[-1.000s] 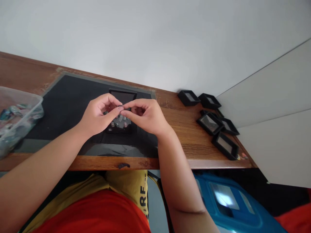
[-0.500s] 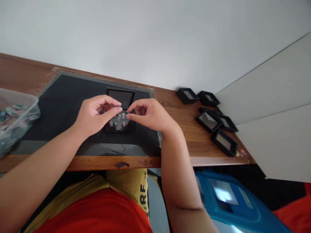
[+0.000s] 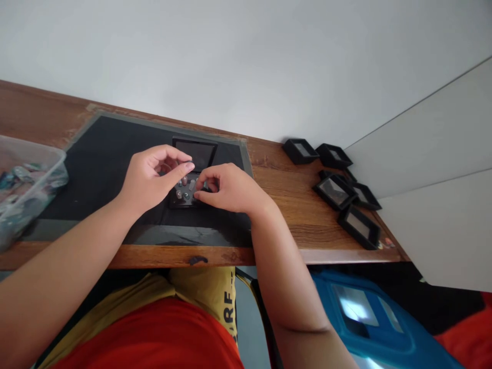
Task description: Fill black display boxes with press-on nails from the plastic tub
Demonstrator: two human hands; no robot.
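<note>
A small black display box (image 3: 183,199) lies open on a black mat (image 3: 103,159), its lid (image 3: 195,152) raised behind it and several small stones set in its base. My right hand (image 3: 226,189) rests on the box's right side, its fingertips pinched low on a small stone among the others. My left hand (image 3: 151,177) hovers over the box's left side. Its thumb and forefinger tips meet above the stones, and I cannot see whether anything is between them.
A clear plastic tub (image 3: 26,179) of mixed stones stands at the left on the wooden desk (image 3: 284,189). Several closed black display boxes (image 3: 338,189) lie at the right end by a white wall. A blue bin (image 3: 365,318) sits below the desk.
The two hands met fingertip to fingertip above the box, then parted. My right hand has dropped onto the box's right side, and my left hand has stayed about where it was.
</note>
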